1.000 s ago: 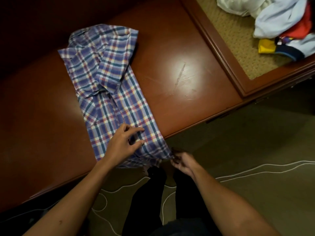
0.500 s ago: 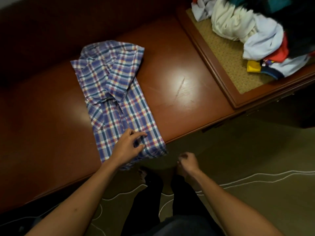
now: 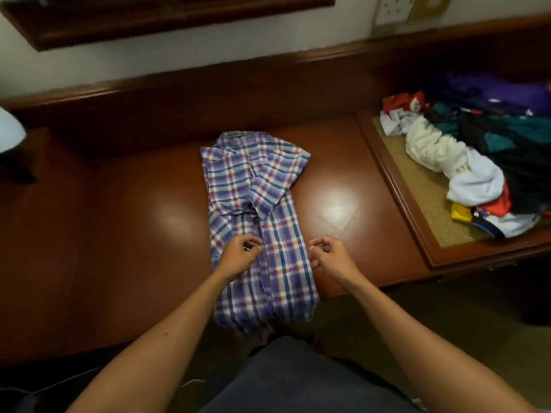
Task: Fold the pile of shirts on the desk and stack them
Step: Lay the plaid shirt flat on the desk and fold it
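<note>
A blue, red and white plaid shirt (image 3: 253,186) lies lengthwise on the dark wooden desk (image 3: 119,234), sleeves folded in and collar at the far end. Its hem hangs over the desk's near edge. My left hand (image 3: 238,254) rests on the shirt's left half about midway down, fingers curled and pinching the cloth. My right hand (image 3: 329,256) is at the shirt's right edge at the same height, fingers curled onto that edge. A loose pile of shirts (image 3: 477,162), white, red, teal and dark, sits at the right.
The pile lies on a tan woven inset panel (image 3: 423,198) with a raised wooden frame. A wooden back rail and white wall run behind the desk. A white object (image 3: 9,132) shows at the far left edge. Floor lies below the desk's near edge.
Both hands moved up from the hem to the shirt's middle. My right hand rose from below the desk edge to the shirt's right side. The view tilted up toward the wall.
</note>
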The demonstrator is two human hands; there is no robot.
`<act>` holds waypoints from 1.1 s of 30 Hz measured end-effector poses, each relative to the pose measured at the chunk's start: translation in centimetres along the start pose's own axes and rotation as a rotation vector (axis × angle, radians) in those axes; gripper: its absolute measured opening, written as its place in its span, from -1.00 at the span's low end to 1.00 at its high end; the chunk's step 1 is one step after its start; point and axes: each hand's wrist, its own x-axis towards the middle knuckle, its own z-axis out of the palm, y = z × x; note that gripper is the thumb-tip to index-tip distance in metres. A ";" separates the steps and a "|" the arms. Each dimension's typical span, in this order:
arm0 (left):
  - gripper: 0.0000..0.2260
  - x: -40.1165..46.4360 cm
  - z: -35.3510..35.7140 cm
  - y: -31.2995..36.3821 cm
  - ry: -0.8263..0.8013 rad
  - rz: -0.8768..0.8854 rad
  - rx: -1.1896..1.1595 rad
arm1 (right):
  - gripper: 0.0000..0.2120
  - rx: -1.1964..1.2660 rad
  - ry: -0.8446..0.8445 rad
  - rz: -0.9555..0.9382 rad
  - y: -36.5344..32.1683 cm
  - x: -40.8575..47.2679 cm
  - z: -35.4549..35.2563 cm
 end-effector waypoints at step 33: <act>-0.84 30.5 -7.1 9.7 -0.217 0.341 0.438 | -0.81 -0.473 -0.089 -0.164 -12.7 28.6 -1.4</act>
